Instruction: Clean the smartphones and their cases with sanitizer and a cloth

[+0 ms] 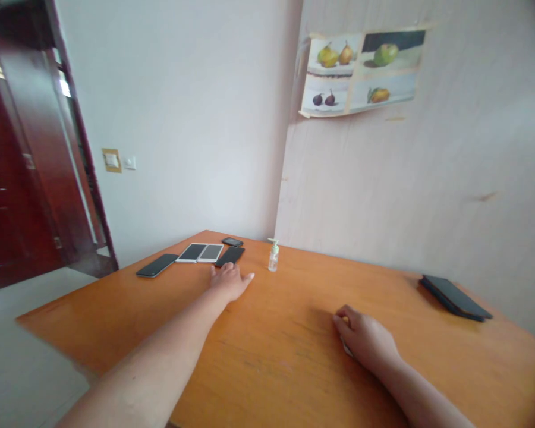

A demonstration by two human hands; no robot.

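Note:
My left hand [230,282] reaches across the wooden table with its thumb stretched out to the side and its fingers at the near end of a black phone [232,255]. Whether the fingertips touch that phone, I cannot tell. Two white-framed phones [192,252] lie side by side just left of it, and a dark phone [157,266] lies further left. Behind them rests a small black phone [232,242]. My right hand [368,337] is closed on the tabletop around something pale, mostly hidden by the fingers.
A clear pump bottle [273,260] stands upright to the right of my left hand. Dark flat items [455,297] are stacked near the table's right edge. Walls border the table [294,368] at the back; a reddish door [18,154] is at far left.

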